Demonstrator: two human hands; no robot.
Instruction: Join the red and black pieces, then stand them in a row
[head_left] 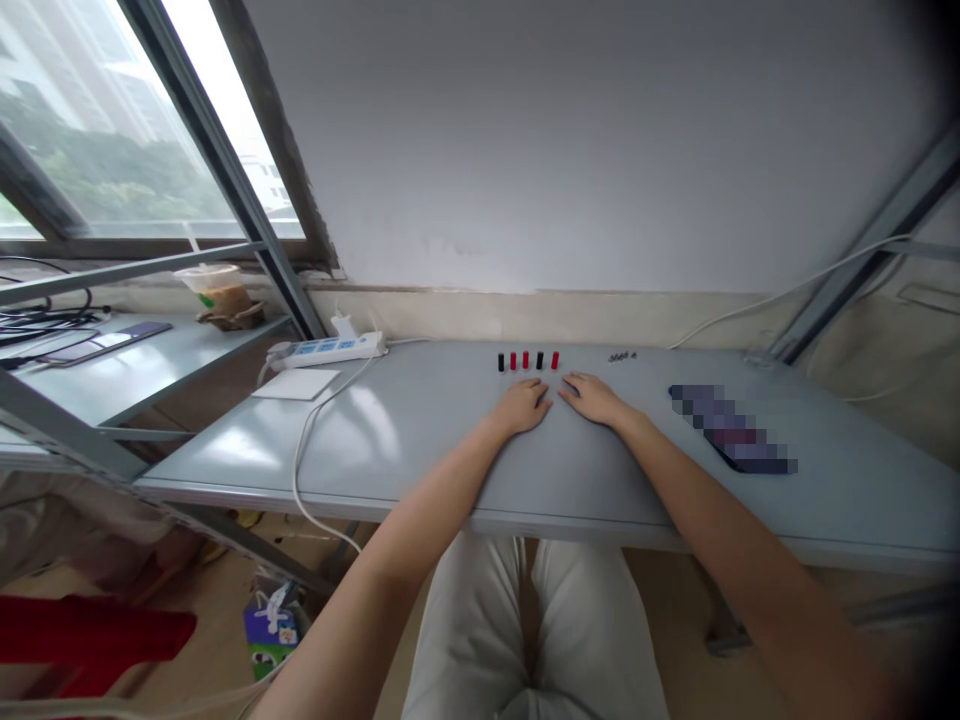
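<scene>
Several small upright cylinders stand in a row near the back of the grey table [420, 460]; among them are a black cylinder [501, 362] at the left end and a red cylinder [555, 360] at the right end. Just in front of the row, my left hand [523, 405] rests on the tabletop, fingers apart and holding nothing. Close to its right lies my right hand [592, 398], also open, its fingers pointing toward the left hand. Neither hand touches the cylinders. Some tiny dark pieces [622, 357] lie to the right of the row.
A phone-like object [731, 430], pixelated, lies on the right. At the back left are a white power strip [337, 348] and a white flat square [296, 385]. A white cable [300, 460] hangs over the front edge. A drink cup [223, 290] stands on the left shelf.
</scene>
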